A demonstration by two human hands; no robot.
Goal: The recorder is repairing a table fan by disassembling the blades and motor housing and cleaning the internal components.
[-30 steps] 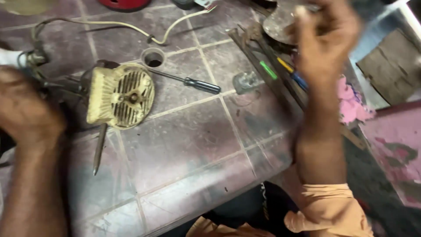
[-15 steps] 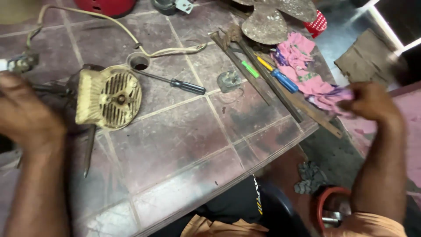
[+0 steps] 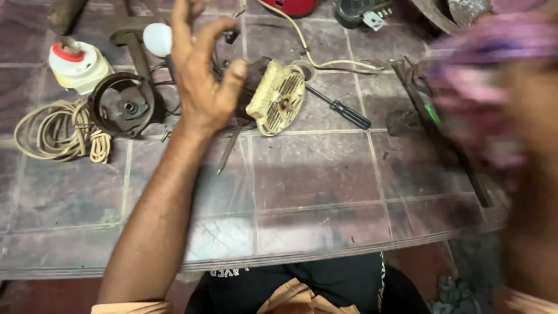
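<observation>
We have the left hand (image 3: 200, 87) up in the upper middle of the frame now, lifted off the cream-coloured slotted metal motor housing (image 3: 278, 99) it was pressed beside half a second ago; its fingers (image 3: 180, 29) are spread and loosely curled, holding nothing. That housing lies on its side at the centre top of the tiled maroon surface (image 3: 314, 174), just right of the hand, free of any grip.

The right hand (image 3: 523, 99) has swung in from the far right edge and now fills the right side of the frame as a blur, with a bunch of pink rag (image 3: 488, 58) apparently gathered in it; how tightly the fingers close we cannot tell. We judge cleaning is coming, the cloth fetched from the pile seen earlier.

A black-handled screwdriver (image 3: 340, 107) lies just right of the housing, a thin metal rod (image 3: 228, 150) below it. At upper left sit a dark round motor part (image 3: 122, 104), a coiled beige cable (image 3: 58, 131) and a white bulb holder with a red ring (image 3: 75, 64).
</observation>
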